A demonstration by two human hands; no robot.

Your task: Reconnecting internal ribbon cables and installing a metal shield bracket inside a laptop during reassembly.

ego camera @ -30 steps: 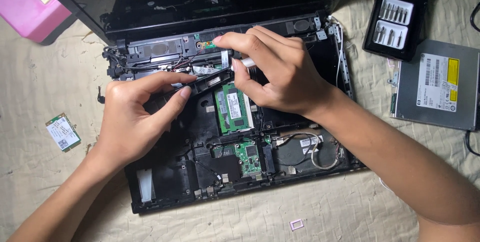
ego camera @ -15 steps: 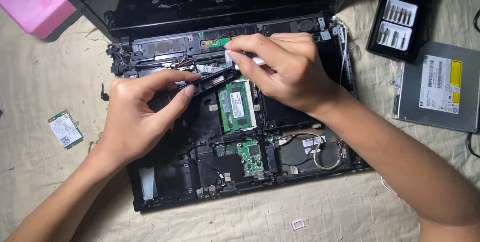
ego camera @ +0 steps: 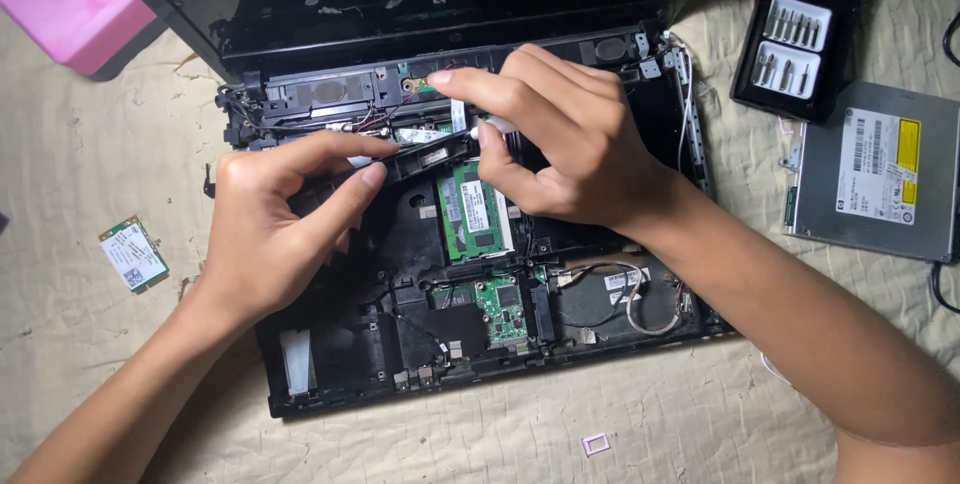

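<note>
The left hand pinches a black plastic strip over the opened laptop; the right hand grips a small white-tipped tool beside it; a bit case and optical drive lie toward the cloth's right edge, a small card left.

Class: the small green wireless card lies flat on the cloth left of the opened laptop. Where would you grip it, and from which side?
Pinch the small green wireless card by its two long edges, coming straight down from above. It lies flat and alone on the cloth, clear of the laptop base and the left hand, so the edges are free; its face carries a label and parts, so probably best untouched.
</note>
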